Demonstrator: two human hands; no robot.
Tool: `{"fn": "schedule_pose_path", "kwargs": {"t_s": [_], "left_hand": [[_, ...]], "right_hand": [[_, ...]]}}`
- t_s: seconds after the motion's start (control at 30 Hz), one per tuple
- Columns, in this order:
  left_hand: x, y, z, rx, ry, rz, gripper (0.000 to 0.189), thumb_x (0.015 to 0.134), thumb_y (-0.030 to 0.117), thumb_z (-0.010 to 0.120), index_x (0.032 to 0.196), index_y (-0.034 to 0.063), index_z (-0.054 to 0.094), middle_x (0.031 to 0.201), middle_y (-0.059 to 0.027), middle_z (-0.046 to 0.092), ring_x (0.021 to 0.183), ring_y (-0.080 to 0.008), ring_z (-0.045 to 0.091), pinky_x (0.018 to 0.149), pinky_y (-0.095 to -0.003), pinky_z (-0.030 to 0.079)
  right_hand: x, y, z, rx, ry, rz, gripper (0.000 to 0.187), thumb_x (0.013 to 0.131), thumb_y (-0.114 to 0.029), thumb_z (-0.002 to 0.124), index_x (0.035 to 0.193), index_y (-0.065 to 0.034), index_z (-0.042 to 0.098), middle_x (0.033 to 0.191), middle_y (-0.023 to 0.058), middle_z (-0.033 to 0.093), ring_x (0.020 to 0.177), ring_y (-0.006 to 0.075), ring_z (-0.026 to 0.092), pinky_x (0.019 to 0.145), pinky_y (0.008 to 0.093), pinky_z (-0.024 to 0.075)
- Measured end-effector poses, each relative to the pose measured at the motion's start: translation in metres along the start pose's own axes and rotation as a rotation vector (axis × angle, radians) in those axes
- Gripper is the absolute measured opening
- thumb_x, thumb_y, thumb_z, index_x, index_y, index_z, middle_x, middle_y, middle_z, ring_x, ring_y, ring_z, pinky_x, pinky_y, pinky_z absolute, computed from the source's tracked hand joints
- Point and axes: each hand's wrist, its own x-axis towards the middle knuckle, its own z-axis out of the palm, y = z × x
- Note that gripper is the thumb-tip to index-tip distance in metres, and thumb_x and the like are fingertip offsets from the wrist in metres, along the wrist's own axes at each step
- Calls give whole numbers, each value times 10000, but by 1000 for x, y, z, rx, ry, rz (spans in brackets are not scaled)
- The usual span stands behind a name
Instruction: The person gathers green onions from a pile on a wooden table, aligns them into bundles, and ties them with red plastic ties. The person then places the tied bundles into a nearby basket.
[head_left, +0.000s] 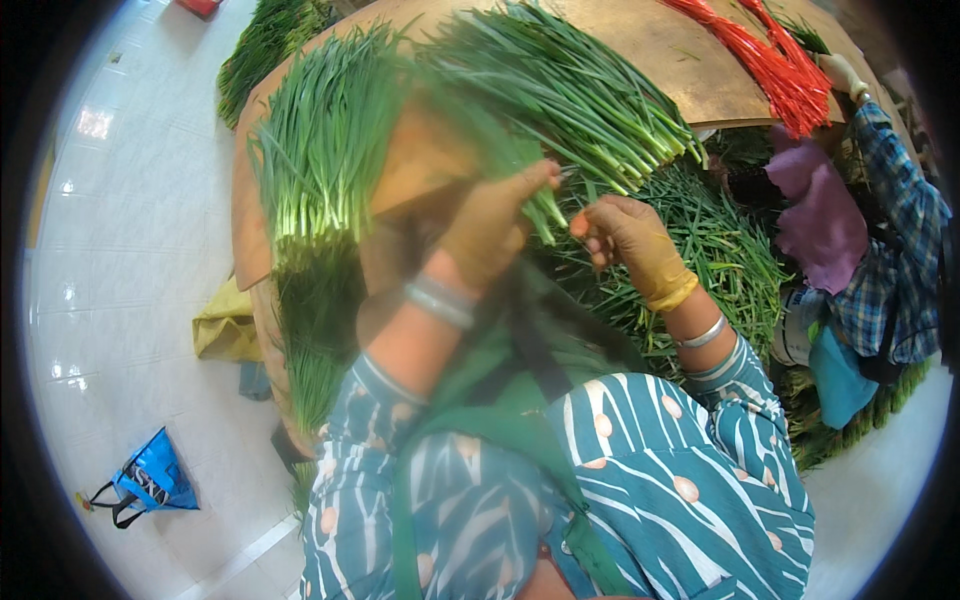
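My left hand (495, 217), in a yellowish glove and blurred, is closed around a small bunch of garlic chives (551, 214). Pale stem ends point down toward me, and the blurred leaves run up and to the left. Just right of those ends is my right hand (630, 236), gloved too, with thumb and fingers drawn together. A green blade shows at its fingertips, but whether they pinch it is unclear. Ahead on the wooden table lie a left pile of chives (322, 142) and a right pile of chives (570, 90), both with trimmed-looking pale ends.
Loose greens (697, 247) are heaped below the edge of the table (637, 37) at right. Red plastic ties (772, 71) hang over that edge. Beside them a co-worker's gloved hand (840, 75) reaches in. A blue bag (157, 472) sits on the tiled floor at left.
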Motion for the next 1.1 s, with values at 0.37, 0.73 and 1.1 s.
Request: {"fn": "schedule_pose_path", "kwargs": {"t_s": [0.37, 0.73, 1.1], "left_hand": [[17, 4, 8, -1120, 124, -562, 244, 1038, 112, 550, 1212, -49, 609, 1035, -126, 657, 875, -246, 671, 852, -406, 593], [-9, 26, 9, -970, 126, -511, 280, 1031, 219, 638, 1205, -1, 633, 821, 11, 548, 660, -105, 481, 668, -268, 435], [-7, 45, -4, -1154, 150, -560, 231, 1079, 270, 578, 1125, 49, 627, 816, 26, 553, 696, -92, 544, 666, -274, 489]], "right_hand": [[-86, -25, -59, -1632, 102, -273, 262, 939, -353, 679, 1006, -107, 736, 799, 175, 696, 707, 355, 687, 672, 482, 542], [-19, -40, 27, -1090, 254, -756, 252, 964, -267, 679, 819, -72, 614, 705, 173, 607, 637, 390, 620, 564, 479, 476], [-4, -60, -3, -1482, 428, -818, 266, 927, -322, 713, 875, -81, 612, 725, 132, 608, 675, 359, 646, 586, 464, 500]]}}
